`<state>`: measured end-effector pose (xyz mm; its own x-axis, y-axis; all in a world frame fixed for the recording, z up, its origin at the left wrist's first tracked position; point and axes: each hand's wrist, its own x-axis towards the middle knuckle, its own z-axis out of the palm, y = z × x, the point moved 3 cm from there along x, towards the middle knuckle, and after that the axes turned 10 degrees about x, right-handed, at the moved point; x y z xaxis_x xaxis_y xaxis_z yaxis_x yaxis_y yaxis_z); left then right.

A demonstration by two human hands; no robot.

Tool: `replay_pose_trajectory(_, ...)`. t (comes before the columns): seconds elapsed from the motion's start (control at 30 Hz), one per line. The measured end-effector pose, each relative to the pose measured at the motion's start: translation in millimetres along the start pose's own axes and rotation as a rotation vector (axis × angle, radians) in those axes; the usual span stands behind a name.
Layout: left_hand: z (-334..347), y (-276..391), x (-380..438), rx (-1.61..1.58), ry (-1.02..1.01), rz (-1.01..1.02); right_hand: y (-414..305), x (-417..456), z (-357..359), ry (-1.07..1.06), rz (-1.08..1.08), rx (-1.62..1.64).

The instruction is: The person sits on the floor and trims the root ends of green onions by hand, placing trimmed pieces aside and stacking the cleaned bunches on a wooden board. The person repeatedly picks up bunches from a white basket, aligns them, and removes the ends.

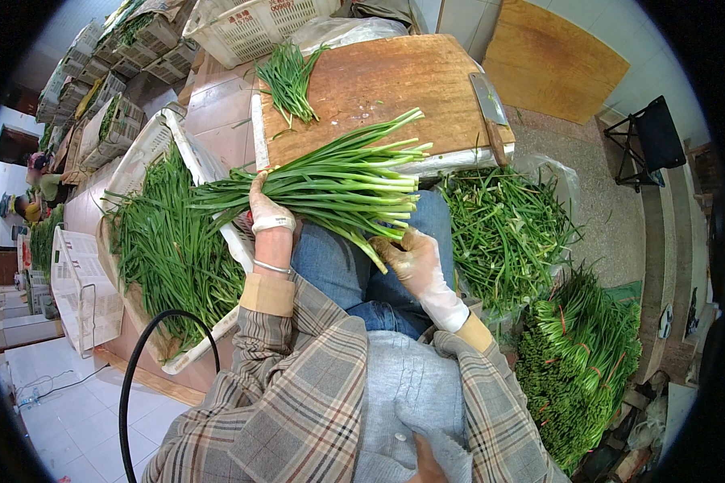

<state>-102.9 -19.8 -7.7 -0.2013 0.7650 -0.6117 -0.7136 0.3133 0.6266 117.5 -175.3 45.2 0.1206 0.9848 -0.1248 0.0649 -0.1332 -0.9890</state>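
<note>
My left hand [269, 202], in a thin pale glove, grips a bunch of green garlic chives [338, 181] around its leafy part. The bunch lies sideways above my lap, with its pale cut stems fanned out to the right. At the lower stems is my right hand [414, 262], its glove soiled at the fingers, which are curled. Its fingertips are against one drooping stalk [371, 255]; whether they pinch it I cannot tell. Beyond the bunch, a small heap of chives [290, 81] rests on a wooden board [386, 84], and a cleaver [488, 105] lies along the board's right edge.
On my left stands a white plastic crate [202, 154] full of loose chives [175, 241]. Trimmings [501, 235] fill a clear bag on my right, beside stacked banded bundles [574, 362]. A black folding stool [652, 139] is farther right. Other people [48, 184] are at far left.
</note>
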Motion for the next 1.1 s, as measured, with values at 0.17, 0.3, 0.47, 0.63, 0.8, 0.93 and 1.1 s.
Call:
replay_pose_trajectory(0.17, 3.5, -0.1, -6.9, 0.031, 0.010, 0.011, -11.7, -1.1, -14.9, -0.078, 0.077, 0.083)
replay_pose_trajectory(0.3, -1.6, 2.2, -2.7, 0.038, -0.005, 0.025, -48.4, -17.4, -69.1, -0.054, 0.178, 0.274)
replay_pose_trajectory(0.47, 1.1, -1.0, -5.3, 0.034, 0.002, -0.032, 10.4, -27.8, -162.7, 0.097, -0.124, 0.454)
replay_pose_trajectory(0.63, -3.1, 0.5, 4.1, 0.030, -0.069, 0.063, 29.7, -45.6, -183.3, 0.561, 0.317, -0.509)
replay_pose_trajectory(0.8, 5.4, 1.9, -12.0, 0.035, 0.017, 0.021, -22.6, -25.1, -125.7, 0.404, -0.088, -0.275)
replay_pose_trajectory(0.93, 2.5, 2.7, -5.8, -0.019, -0.049, 0.034, -58.3, -24.8, -81.5, 0.215, -0.372, -0.128)
replay_pose_trajectory(1.1, 0.7, 2.7, -3.8, -0.009, -0.071, 0.043, -79.7, -16.4, -27.8, 0.131, -0.671, -0.571)
